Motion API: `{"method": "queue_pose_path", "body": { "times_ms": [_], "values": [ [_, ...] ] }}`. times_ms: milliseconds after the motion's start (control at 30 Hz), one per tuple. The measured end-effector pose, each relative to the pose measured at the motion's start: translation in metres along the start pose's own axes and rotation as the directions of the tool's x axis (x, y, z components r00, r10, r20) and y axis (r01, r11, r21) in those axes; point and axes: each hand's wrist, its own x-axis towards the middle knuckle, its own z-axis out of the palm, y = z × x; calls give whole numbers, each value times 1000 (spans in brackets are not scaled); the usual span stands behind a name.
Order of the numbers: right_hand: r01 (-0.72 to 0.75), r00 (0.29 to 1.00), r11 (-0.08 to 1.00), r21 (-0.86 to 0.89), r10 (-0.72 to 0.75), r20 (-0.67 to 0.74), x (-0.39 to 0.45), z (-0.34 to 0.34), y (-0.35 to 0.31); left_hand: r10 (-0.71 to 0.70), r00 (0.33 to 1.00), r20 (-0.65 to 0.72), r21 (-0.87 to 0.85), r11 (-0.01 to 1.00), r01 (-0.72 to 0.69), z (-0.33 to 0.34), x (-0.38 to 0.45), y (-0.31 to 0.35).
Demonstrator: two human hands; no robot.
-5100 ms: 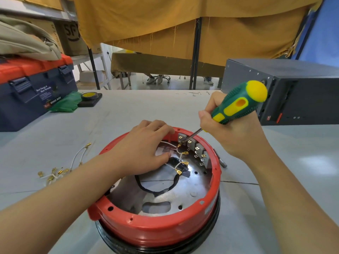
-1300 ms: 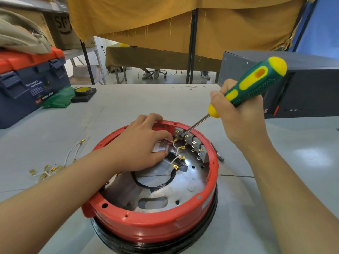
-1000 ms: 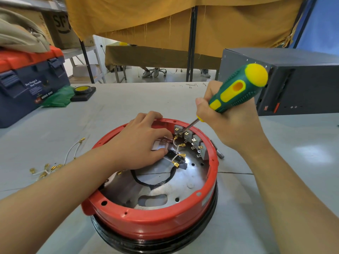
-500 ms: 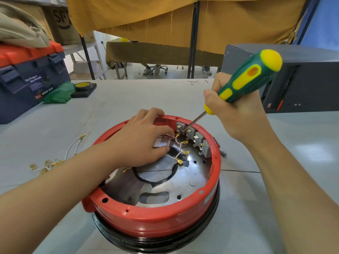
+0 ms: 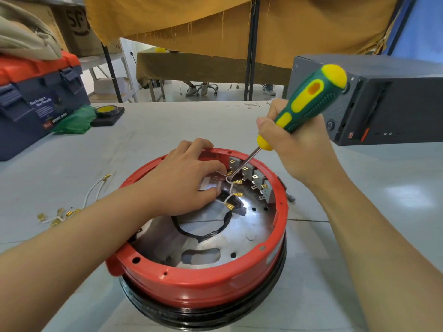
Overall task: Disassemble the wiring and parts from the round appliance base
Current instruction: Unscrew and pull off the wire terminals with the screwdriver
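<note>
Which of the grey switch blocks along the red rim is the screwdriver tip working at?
The far-left block of the row: the screwdriver shaft passes right beside it, its tip at the brass connector below. The others sit further right, untouched.

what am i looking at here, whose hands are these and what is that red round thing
This is one view from a camera worn on a person's head, looking down at their own hands. The red round appliance base sits on a grey table. The right hand grips a green and yellow screwdriver, its tip among the white wires inside. The left hand rests inside the base, beside those wires. Loose wires lie to the left, with a toolbox and a dark box further back.
</note>
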Motion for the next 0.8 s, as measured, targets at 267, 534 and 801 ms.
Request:
{"method": "queue_pose_path", "body": {
  "times_ms": [267,534,801],
  "values": [
    [94,986,995,-29,-98,-134,-3,-9,-2,0,1000,-4,-3,1000,0,1,0,0],
    [186,977,975,-124,-197,-83,-10,-2,-8,3,1000,-12,-7,1000,-3,0,0,0],
    [263,961,938,-224,-276,-26,-12,0,-11,10,1000,-8,9,1000,-10,1,0,-1]
  ]
}}
